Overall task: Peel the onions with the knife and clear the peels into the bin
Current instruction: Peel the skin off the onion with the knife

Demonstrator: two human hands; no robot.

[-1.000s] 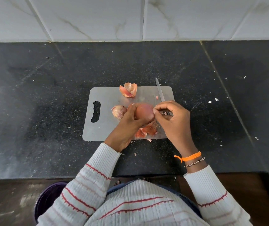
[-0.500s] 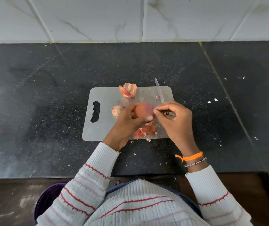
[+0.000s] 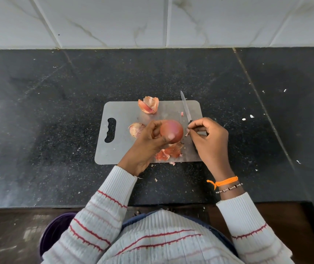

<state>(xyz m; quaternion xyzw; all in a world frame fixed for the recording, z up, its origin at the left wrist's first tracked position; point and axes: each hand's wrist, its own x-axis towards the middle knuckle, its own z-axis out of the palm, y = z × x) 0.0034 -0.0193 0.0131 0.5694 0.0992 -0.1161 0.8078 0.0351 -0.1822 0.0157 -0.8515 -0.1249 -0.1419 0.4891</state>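
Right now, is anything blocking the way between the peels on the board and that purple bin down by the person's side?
Partly. The peels lie on the cutting board; the purple bin sits below the counter edge, mostly covered by the left sleeve. The left hand holds the onion beside them.

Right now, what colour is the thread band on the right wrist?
Bright orange thread band, beside a beaded bracelet; clearest in the head view.

Your single head camera is looking steeply down from above at the cutting board [image 3: 125,134] on the counter [image 3: 38,130], close, facing the tiled wall [image 3: 114,20].
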